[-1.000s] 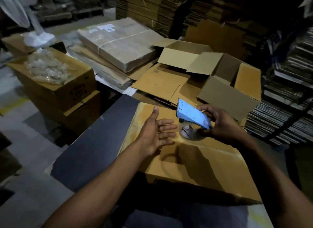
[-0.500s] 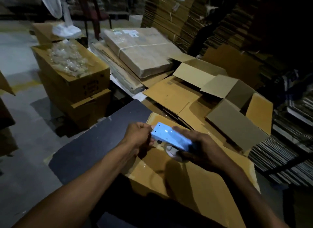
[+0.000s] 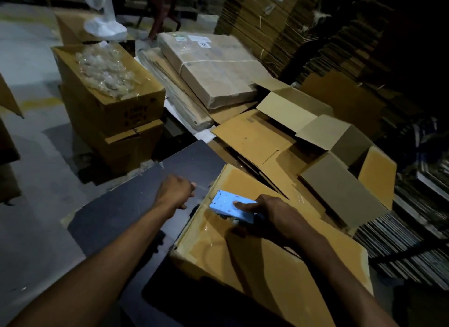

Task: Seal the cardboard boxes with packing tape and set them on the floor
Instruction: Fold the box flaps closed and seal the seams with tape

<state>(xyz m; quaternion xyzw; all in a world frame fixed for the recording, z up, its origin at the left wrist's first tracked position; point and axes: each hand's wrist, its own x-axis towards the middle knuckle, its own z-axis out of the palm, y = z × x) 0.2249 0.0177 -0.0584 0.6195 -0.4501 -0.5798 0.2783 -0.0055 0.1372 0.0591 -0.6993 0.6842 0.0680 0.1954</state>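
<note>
Pulling the tape taut before it goes down

Sealing is at its start: the cardboard box (image 3: 255,258) lies on the dark tabletop (image 3: 136,205), its top flaps folded shut, with the seam running away from the person. The right hand (image 3: 272,217) grips the blue tape dispenser (image 3: 232,206) low over the near-left part of the box top, fingers wrapped round its body. The left hand (image 3: 176,193) is curled into a fist just off the box's left edge, above the tabletop; it seems to pinch the free end of the tape between thumb and fingers, though the clear strip is too faint in this dim light to be sure.

To do this step well, the tape end should be anchored a little way down the side wall of the box, not on the top edge alone. The strip then wants steady tension and a line centred over the seam. The dispenser should be kept low and pressed flat as it travels, so no bubbles or creases form. Only after that should the box go to the floor (image 3: 31,88).
</note>
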